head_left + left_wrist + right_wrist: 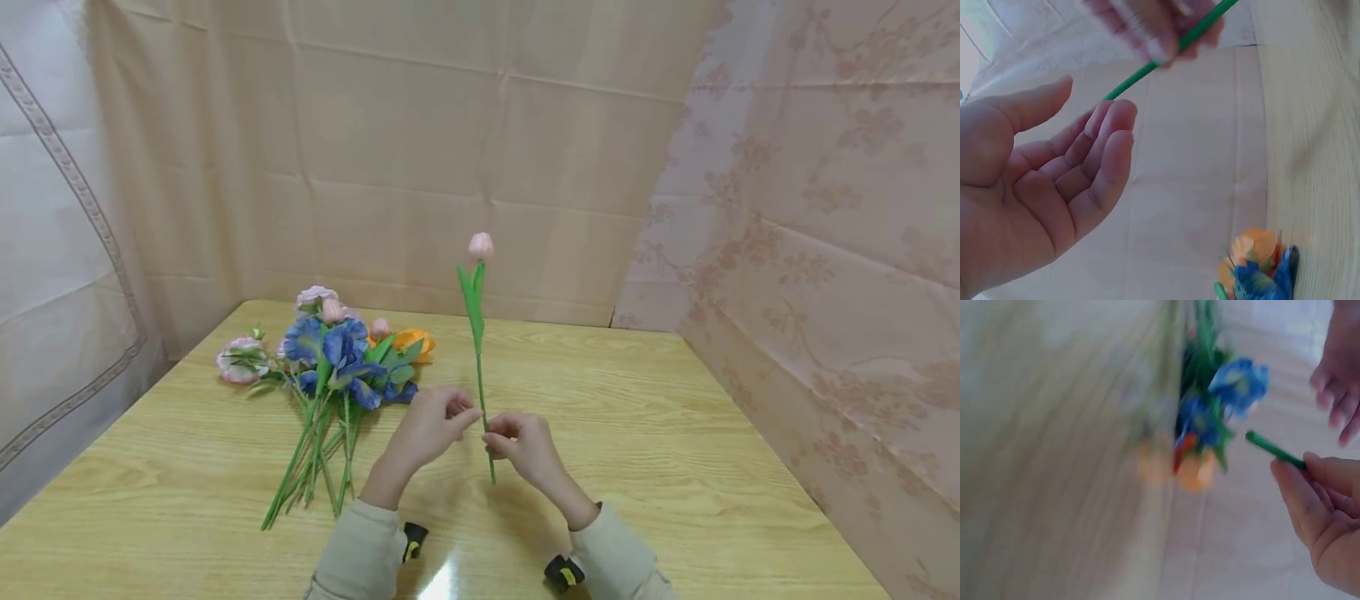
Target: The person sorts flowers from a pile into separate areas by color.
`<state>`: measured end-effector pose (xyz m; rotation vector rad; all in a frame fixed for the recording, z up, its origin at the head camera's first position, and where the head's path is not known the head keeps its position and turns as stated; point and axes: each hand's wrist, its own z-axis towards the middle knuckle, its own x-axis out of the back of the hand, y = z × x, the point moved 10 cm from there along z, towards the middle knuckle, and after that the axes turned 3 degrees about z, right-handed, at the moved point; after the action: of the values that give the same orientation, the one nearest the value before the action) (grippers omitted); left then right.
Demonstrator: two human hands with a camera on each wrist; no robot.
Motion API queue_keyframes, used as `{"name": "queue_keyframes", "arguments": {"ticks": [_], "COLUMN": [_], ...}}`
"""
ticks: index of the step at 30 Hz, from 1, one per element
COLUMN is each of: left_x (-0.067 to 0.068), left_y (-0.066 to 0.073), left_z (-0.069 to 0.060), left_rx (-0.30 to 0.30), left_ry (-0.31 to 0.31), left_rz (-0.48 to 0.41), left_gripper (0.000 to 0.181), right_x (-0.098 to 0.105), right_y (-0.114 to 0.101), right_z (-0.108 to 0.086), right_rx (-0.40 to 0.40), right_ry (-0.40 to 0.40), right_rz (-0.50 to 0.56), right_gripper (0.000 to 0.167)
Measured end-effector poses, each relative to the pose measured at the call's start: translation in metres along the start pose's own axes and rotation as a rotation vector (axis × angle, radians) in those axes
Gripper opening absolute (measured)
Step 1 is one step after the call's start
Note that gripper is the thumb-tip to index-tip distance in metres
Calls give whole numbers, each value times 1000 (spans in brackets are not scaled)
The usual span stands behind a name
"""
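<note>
A single pink tulip [476, 312] with green leaves stands upright above the table, its bloom at the top. Between thumb and fingers, my right hand [531, 452] pinches the lower part of its stem [1275, 450]; the stem's cut end sticks out past the fingertips. My left hand [429, 427] is just left of the stem. In the left wrist view, the thumb of that hand [1041, 169] is spread away from the loosely bent fingers, and the stem passes behind the fingertips. Whether they touch it, I cannot tell.
Left of my hands, a bunch of flowers lies on the wooden table [660, 467], with blue irises [345, 354], orange blooms [416, 343], pale pink flowers [242, 360] and long green stems [292, 479] toward me. Curtains [390, 150] hang behind and at both sides.
</note>
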<state>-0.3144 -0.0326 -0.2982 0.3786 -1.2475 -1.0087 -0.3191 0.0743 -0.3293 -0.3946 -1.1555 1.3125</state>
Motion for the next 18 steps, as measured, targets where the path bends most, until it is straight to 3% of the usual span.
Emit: {"name": "queue_keyframes", "arguments": {"ticks": [2,3,6,9,11,18], "left_x": [0,0,1,4,6,10], "left_y": [1,1,-2,-6,-7,-9], "left_z": [-1,-2,-5,-7,-7,-9], "left_rx": [-23,-30,-31,-25,-23,-17], "left_ry": [-21,-30,-53,-61,-58,-53], "left_rz": [8,17,39,58,63,74], "left_gripper": [14,13,12,10,10,11], "right_x": [13,20,42,67,84,142], "right_y": [5,10,17,27,32,72], "right_z": [-2,-3,-8,-10,-11,-19], "right_rx": [27,77,78,-16,-138,-355], "right_ry": [37,53,100,138,141,95], "right_rz": [-112,-162,-337,-454,-516,-659], "right_gripper": [5,8,7,5,4,6]}}
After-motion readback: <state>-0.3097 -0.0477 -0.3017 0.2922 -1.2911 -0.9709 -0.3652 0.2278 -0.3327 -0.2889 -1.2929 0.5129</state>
